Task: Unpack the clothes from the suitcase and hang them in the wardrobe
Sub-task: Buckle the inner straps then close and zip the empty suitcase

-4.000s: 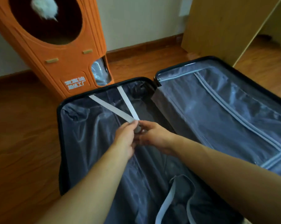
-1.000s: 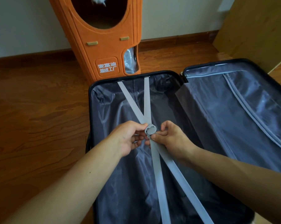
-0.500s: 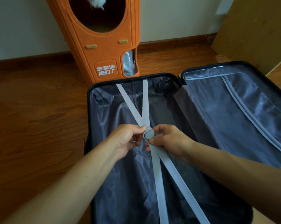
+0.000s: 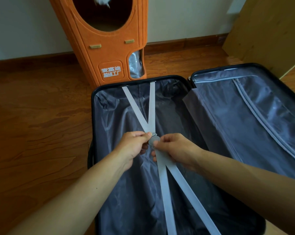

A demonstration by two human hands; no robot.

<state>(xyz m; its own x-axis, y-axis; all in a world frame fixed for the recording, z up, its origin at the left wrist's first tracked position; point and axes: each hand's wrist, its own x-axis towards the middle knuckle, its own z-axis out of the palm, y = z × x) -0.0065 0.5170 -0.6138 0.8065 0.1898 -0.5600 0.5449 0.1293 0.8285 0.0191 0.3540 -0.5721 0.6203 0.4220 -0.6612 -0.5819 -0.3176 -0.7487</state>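
Observation:
An open dark suitcase lies flat on the wooden floor, lined in grey-blue fabric. Its left half holds no visible clothes; pale grey cross straps run over it and meet at a round grey buckle. My left hand pinches the upper straps at the buckle. My right hand pinches the buckle and lower straps from the right. The right half is covered by a zipped divider, so its contents are hidden.
An orange felt tower with an oval hole and a white fluffy thing stands against the wall behind the suitcase. A light wooden wardrobe panel rises at the upper right. Wooden floor spreads to the left.
Four seconds ago only the upper straps reached my hands and the lower ones lay loose. Now all straps meet at the buckle, and both hands keep working it in place.

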